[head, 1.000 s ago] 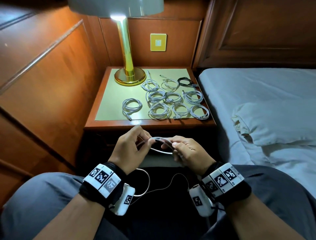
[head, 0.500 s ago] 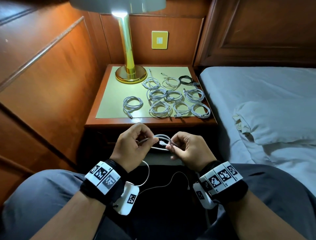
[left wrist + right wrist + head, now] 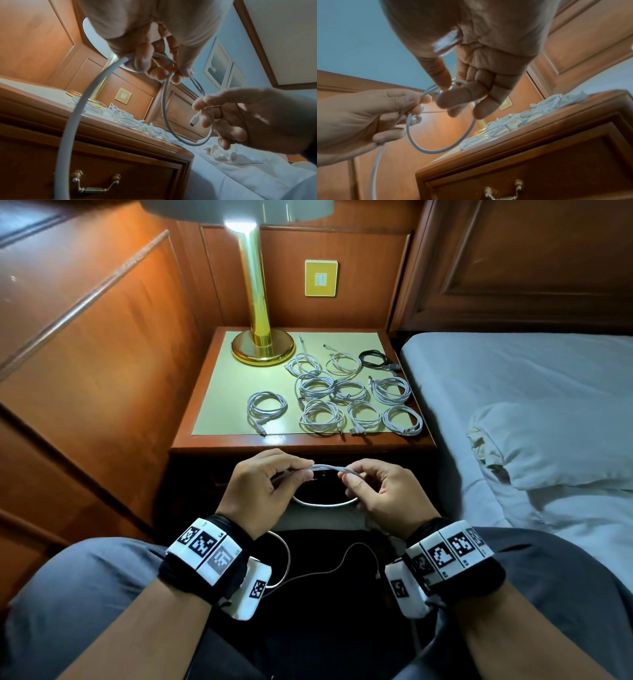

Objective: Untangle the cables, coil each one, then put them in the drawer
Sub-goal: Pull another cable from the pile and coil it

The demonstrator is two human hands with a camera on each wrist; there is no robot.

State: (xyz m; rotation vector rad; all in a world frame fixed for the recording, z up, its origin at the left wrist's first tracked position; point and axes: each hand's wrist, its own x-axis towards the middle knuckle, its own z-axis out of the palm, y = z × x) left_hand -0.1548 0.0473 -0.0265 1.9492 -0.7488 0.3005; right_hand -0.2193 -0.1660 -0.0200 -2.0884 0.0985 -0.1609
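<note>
White cable (image 3: 325, 469) looped between both hands, near side of nightstand (image 3: 219, 440), above lap. Left hand (image 3: 263, 487) pinching loop strands, fingers curled. Right hand (image 3: 380, 491) pinching opposite side, plug (image 3: 194, 119) at fingertips. Coiled cables (image 3: 322, 416) on nightstand top, right of brass lamp (image 3: 262, 350). Drawer (image 3: 120, 175) closed below. Bed (image 3: 513, 392) at right.

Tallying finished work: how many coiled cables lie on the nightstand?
10. Back row: two white coils, one black coil. Middle row: three white. Front row: four white, the leftmost apart. Overlapping coils could hide more.
</note>
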